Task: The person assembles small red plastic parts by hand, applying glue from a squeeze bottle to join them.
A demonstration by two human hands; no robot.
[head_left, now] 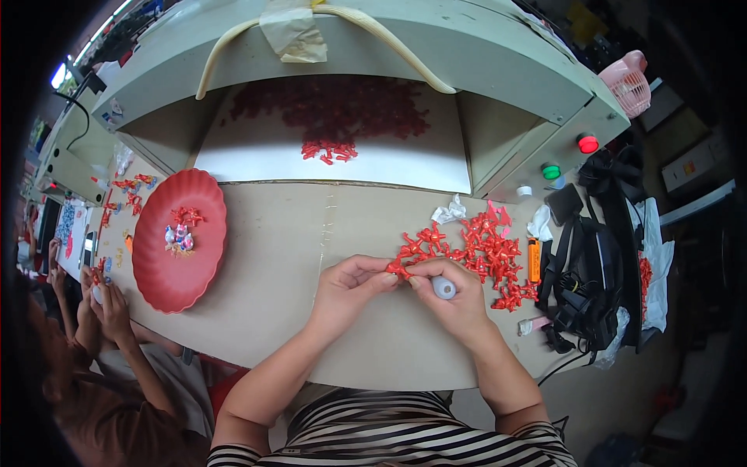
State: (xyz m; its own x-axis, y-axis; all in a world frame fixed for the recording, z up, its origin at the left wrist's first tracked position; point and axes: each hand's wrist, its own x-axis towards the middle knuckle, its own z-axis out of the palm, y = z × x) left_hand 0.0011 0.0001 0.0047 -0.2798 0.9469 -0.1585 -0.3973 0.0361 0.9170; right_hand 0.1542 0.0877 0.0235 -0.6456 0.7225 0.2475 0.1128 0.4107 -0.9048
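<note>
While our left hand (pixel 346 290) pinches a small red figure (pixel 398 269) above the tabletop (pixel 272 233), our right hand (pixel 461 305) meets it with its fingertips and also grips a pale cylinder (pixel 444 288). We would, we judge, do well to steady the piece lightly and angle the cylinder clear of it. Just beyond the right hand, a heap of red figures (pixel 489 245) may cramp us; farther right lies a black bag (pixel 591 272), and well apart at left, a red dish (pixel 183 284).

Over the bench (pixel 268 319), the left hand (pixel 346 292) and right hand (pixel 459 300) pinch a small red figure (pixel 398 269); more red figures (pixel 492 251) lie heaped right, a scalloped red tray (pixel 175 272) left.
</note>
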